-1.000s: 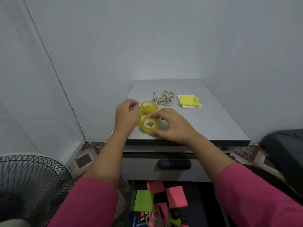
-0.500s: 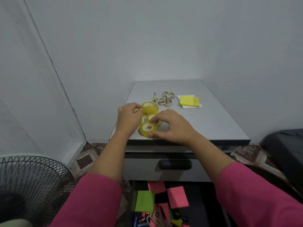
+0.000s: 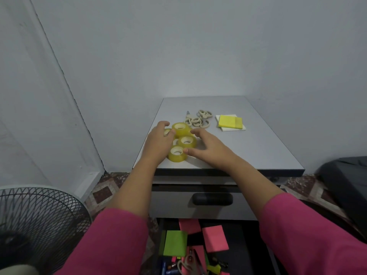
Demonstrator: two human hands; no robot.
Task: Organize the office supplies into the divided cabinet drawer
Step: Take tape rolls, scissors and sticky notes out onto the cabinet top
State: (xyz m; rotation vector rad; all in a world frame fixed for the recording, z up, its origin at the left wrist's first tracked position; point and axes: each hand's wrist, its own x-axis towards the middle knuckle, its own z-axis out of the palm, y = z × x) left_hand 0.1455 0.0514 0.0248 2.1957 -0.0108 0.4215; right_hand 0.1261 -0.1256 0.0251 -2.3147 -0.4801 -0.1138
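I am gathering the yellow tape rolls (image 3: 179, 142) at the near left corner of the table (image 3: 258, 147), 4 of them as far as I can tell, bunched and touching. My left hand (image 3: 158, 140) is cupping the left side of the bunch, its grip curled against the far roll (image 3: 180, 128) and covering most of another. My right hand (image 3: 208, 145) is spread wide on the right side, thumb touching the near roll (image 3: 177, 153), fingers reaching toward the far one; neither grip is clamping anything firmly yet. The drawer (image 3: 248, 235) is standing open below, near me, already holding sticky notes (image 3: 215, 238) and scissors (image 3: 185, 264).

The risk, I judge, is lifting 4 smooth loose rolls at once: squeezed only from the sides, a middle roll could slip out and roll off the near edge.
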